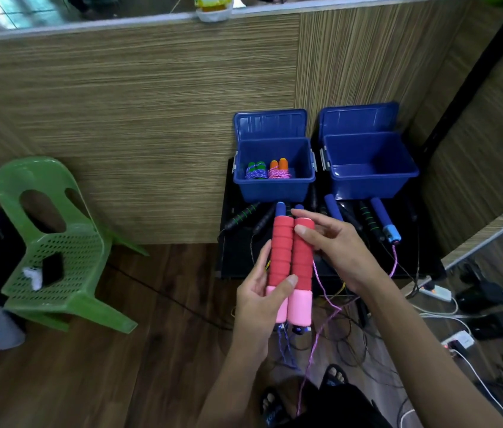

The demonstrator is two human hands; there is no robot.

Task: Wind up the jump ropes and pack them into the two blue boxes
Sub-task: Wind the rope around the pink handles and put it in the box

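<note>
Head view, packing in progress. Two blue boxes stand open on the black desk (274, 261): the left blue box (274, 188) already holds two wound jump ropes, one green-handled (256, 169) and one orange-handled (279, 168); the right blue box (370, 177) shows nothing inside. The red-and-pink foam handles (290, 267) of a third rope are held side by side above the desk edge, the left hand (262, 291) gripping them near the pink ends, the right hand (333, 242) pinching their tops; its cord (315, 344) hangs unwound. Judged early: several black and blue-handled ropes (383, 220) lie loose before the boxes, exact count unclear.
</note>
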